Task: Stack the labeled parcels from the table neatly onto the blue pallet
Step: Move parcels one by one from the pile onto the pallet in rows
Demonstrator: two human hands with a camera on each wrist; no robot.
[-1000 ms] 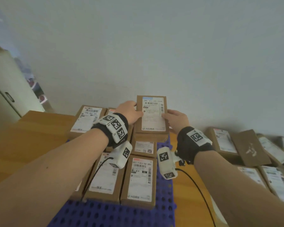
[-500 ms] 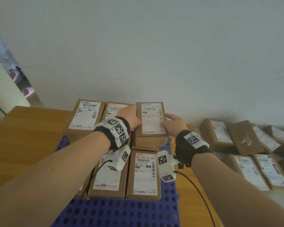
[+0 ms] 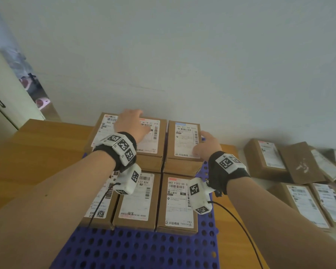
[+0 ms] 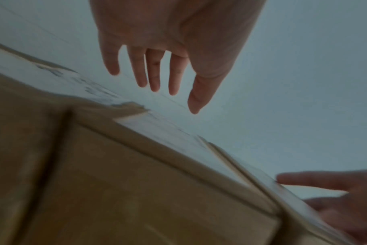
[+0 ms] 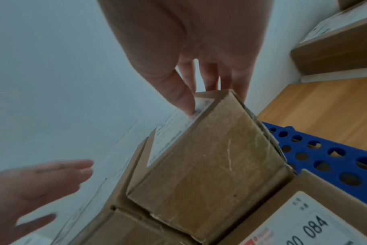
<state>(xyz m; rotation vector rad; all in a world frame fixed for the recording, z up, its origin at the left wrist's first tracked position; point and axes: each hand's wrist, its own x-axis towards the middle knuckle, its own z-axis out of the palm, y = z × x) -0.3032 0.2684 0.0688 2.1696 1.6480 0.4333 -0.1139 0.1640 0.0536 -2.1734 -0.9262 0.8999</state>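
The blue pallet carries brown labeled parcels, stacked two high in the back row and one high in front. The back right top parcel sits level on the stack. My right hand touches its right edge: the thumb lies on the label and straight fingers run down the far side of this parcel. My left hand is spread open just above the back middle parcel, holding nothing; its fingers hang free in the air.
Several loose labeled parcels lie on the wooden table to the right of the pallet, one face down. A pale wall stands close behind the stack. A white cabinet is at the far left. The pallet's near part shows bare holes.
Both hands carried the parcel down onto the back right stack. The left hand then let go and moved left over the neighbouring parcels; the right hand stays at the parcel's right edge.
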